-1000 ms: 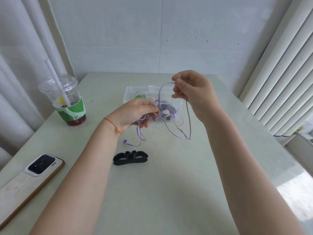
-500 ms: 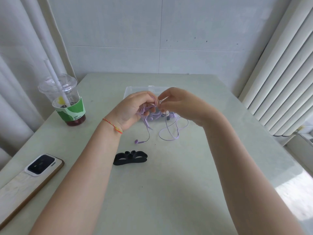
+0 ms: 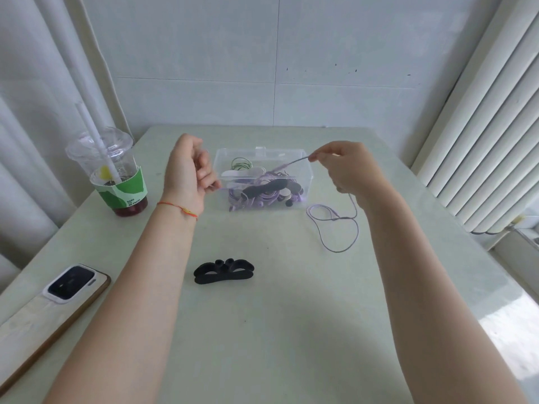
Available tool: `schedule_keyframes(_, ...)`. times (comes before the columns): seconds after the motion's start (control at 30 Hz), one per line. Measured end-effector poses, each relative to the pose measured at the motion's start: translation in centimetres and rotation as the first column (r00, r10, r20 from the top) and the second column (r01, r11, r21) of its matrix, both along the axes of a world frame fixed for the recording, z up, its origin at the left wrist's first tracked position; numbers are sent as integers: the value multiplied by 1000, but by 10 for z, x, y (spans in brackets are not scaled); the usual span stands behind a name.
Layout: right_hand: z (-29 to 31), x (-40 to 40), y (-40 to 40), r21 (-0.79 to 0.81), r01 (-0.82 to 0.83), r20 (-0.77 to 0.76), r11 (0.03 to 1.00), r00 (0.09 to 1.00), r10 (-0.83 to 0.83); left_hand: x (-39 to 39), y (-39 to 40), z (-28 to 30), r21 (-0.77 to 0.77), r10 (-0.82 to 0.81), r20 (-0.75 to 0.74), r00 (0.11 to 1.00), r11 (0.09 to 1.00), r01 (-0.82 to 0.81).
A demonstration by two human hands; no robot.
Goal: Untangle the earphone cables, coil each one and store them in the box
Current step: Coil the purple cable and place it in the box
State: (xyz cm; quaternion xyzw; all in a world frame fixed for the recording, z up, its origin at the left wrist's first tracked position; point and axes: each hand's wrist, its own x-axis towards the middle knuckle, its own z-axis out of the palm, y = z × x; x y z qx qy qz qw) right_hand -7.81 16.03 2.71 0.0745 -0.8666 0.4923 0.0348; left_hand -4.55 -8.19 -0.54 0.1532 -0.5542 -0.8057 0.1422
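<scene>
Both hands are now pulling apart, stretching the thin purple earphone cable across the clear plastic box. Right hand and left hand are each pinching it in their grip, slack looping on the counter.

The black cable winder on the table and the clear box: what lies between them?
In the head view, nothing: bare table separates the black cable winder from the clear box.

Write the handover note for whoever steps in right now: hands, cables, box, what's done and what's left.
Left hand: closed on one end of the purple cable.
Right hand: pinching the same cable, stretched across the box; the rest hangs in loops onto the table.
Box: open, already holding coiled cables.
Black winder: on the table, unused.
Left: coil this cable and store it.
</scene>
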Motion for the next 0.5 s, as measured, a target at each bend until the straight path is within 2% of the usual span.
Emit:
schedule_keyframes(0.07,1,0,-1,-105,-43,38,994,998,47,-2,2,-3,-298,18,102,995,955,13)
schedule_keyframes(0.1,2,0,-2,-130,-60,58,990,996,68,-2,4,-6,-467,34,143,989,883,37)
schedule_keyframes(0.17,4,3,-5,-147,-100,95,984,989,115,0,6,-13,-741,48,233,971,655,145)
schedule_keyframes(0.23,5,7,-8,-186,-175,127,967,972,200,1,6,-17,-836,54,314,948,489,249)
schedule_keyframes(0.3,6,10,-10,-232,-245,120,941,953,277,0,5,-18,-856,53,370,928,408,318)
schedule_keyframes(0.37,6,12,-12,-283,-285,90,916,943,321,-3,7,-17,-888,126,400,908,298,350)
schedule_keyframes(0.4,7,13,-13,-309,-302,76,902,937,340,-3,8,-18,-922,218,369,904,212,325)
schedule_keyframes(0.47,5,12,-16,-295,-331,50,896,931,361,-1,13,-17,-979,380,200,903,52,195)
schedule_keyframes(0.5,3,12,-17,-252,-338,38,907,933,359,1,18,-16,-993,370,118,921,65,101)
